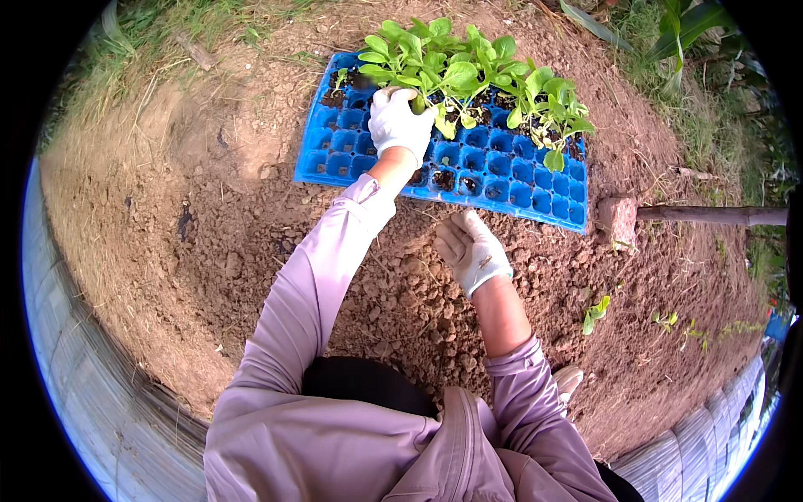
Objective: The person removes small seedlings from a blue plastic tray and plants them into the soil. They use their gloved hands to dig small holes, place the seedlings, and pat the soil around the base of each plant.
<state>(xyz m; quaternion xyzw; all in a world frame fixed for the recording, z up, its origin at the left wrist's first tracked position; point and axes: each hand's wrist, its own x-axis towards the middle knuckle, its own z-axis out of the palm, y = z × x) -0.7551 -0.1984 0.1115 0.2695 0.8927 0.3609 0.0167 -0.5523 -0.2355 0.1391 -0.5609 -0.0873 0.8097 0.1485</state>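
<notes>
A blue plastic seedling tray (499,164) lies on the soil in front of me. Leafy green seedlings (461,75) crowd its far rows, while many of the near cells hold little or no soil. My left hand (401,122), in a white work glove, reaches over the tray to the left end of the seedlings. Its fingertips are among the stems and leaves, and whether they grip a seedling is hidden. Just off the tray's near edge, my right hand (470,251), gloved too, is turned partly palm up above the loose soil (414,307). Nothing shows in that palm.
Right of the tray lies a hoe head caked in soil (618,223), its wooden handle (696,215) running rightward. Small planted seedlings (595,315) stand in the soil at right. Grass (163,28) borders the far left; plastic sheeting (113,401) edges the near left.
</notes>
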